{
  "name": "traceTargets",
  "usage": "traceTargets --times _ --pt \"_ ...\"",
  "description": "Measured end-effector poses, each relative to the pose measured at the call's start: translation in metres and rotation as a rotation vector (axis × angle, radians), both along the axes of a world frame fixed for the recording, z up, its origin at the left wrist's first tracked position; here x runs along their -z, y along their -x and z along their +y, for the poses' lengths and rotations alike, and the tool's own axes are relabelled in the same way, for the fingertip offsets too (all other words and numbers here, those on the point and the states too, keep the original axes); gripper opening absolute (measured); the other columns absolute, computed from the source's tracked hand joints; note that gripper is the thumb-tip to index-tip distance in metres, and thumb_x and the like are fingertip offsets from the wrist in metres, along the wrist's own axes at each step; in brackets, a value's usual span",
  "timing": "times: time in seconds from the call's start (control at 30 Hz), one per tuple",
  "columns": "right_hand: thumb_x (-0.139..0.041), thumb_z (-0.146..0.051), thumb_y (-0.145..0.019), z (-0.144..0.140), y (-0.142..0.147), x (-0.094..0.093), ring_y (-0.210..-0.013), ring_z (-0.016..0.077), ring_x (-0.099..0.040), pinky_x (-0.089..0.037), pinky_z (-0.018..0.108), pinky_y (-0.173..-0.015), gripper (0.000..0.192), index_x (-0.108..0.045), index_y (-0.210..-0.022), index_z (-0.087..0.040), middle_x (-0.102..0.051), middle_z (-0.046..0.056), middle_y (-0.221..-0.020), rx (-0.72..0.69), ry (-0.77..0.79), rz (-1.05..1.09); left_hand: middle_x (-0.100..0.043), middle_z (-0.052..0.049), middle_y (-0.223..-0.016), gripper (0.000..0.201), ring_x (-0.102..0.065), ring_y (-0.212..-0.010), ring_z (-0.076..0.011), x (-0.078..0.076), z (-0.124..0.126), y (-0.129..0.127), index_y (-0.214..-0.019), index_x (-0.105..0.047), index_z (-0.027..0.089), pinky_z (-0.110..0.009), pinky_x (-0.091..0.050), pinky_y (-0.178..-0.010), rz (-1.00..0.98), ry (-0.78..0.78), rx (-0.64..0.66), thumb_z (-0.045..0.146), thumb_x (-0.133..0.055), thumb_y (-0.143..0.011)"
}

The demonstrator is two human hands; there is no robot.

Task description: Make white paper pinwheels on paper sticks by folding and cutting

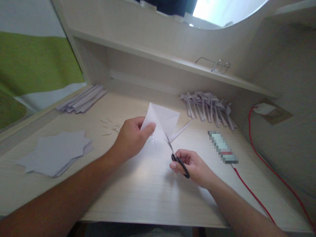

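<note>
In the middle of the head view, a creased white square of paper (163, 117) is pinched by my left hand (134, 135), thumb on top and fingers behind. My right hand (190, 166) has its fingers in the black handles of a pair of scissors (177, 158). The blades point up and away, and their tips meet the paper's lower edge. Whether they have cut into it I cannot tell. Behind the scissors lies a thin rolled paper stick (181, 131). Small pale bits (116, 127) lie left of my left hand.
Stacked paper squares (61, 149) lie on the left, with rolled paper strips (82, 98) behind them. Several paper pinwheels on sticks (207, 103) lie at the back right. A blurred phone (223, 146) with a red cable (254, 194) is at right. A wire stand (219, 65) sits on the shelf.
</note>
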State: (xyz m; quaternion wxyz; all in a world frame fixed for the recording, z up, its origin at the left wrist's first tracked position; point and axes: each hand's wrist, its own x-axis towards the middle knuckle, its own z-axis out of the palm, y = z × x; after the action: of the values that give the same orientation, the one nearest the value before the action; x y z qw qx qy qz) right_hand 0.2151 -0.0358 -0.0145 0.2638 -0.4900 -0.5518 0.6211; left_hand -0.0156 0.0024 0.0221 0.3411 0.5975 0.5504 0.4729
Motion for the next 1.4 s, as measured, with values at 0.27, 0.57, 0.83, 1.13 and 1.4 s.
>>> traceTargets --times 0.27,0.57,0.83,1.13,1.4 --pt "-0.086 -0.05 -0.075 -0.0008 0.0009 -0.0003 -0.054 0.0093 -0.044 -0.03 0.025 -0.054 0.043 -0.057 -0.071 -0.018 -0.057 -0.004 -0.059 0.007 -0.021 -0.026 -0.046 0.006 -0.052 0.035 -0.039 -0.049 -0.0103 0.0007 0.0003 0.0002 -0.056 -0.05 0.019 -0.025 -0.027 -0.047 -0.003 -0.011 0.003 0.035 -0.061 -0.085" --pt "-0.085 -0.05 -0.074 0.0016 0.0017 0.0002 -0.052 0.0101 -0.043 -0.03 0.026 -0.054 0.042 -0.057 -0.067 -0.02 -0.057 -0.004 -0.056 0.027 -0.056 -0.065 -0.046 0.005 -0.051 0.034 -0.038 -0.049 -0.0105 -0.0002 0.0002 0.0001 -0.056 -0.051 0.019 -0.025 -0.026 -0.047 -0.006 0.008 -0.003 0.034 -0.063 -0.083" --pt "-0.085 -0.049 -0.074 0.0007 0.0011 -0.002 -0.054 0.0105 -0.046 -0.032 0.026 -0.056 0.041 -0.058 -0.07 -0.019 -0.059 -0.003 -0.057 0.035 -0.038 -0.049 -0.048 0.005 -0.053 0.033 -0.041 -0.051 -0.011 0.0032 0.0003 -0.0012 -0.058 -0.053 0.018 -0.024 -0.028 -0.047 -0.008 0.043 0.064 0.038 -0.063 -0.083" --pt "-0.086 -0.052 -0.073 0.0018 0.0007 0.0 -0.053 0.0103 -0.045 -0.03 0.026 -0.053 0.043 -0.058 -0.071 -0.019 -0.059 -0.003 -0.058 0.026 -0.041 -0.025 -0.05 0.004 -0.055 0.031 -0.043 -0.052 -0.0116 0.0054 -0.0015 -0.0033 -0.062 -0.057 0.017 -0.024 -0.029 -0.048 -0.022 0.061 0.13 0.04 -0.062 -0.083" --pt "-0.085 -0.049 -0.074 0.0023 0.0005 0.0011 -0.054 0.0104 -0.044 -0.031 0.026 -0.055 0.042 -0.057 -0.067 -0.019 -0.057 -0.004 -0.056 0.035 -0.076 -0.04 -0.05 0.005 -0.055 0.033 -0.042 -0.052 -0.0113 0.0057 -0.0016 -0.003 -0.061 -0.055 0.018 -0.024 -0.029 -0.049 -0.016 0.058 0.13 0.039 -0.061 -0.084"
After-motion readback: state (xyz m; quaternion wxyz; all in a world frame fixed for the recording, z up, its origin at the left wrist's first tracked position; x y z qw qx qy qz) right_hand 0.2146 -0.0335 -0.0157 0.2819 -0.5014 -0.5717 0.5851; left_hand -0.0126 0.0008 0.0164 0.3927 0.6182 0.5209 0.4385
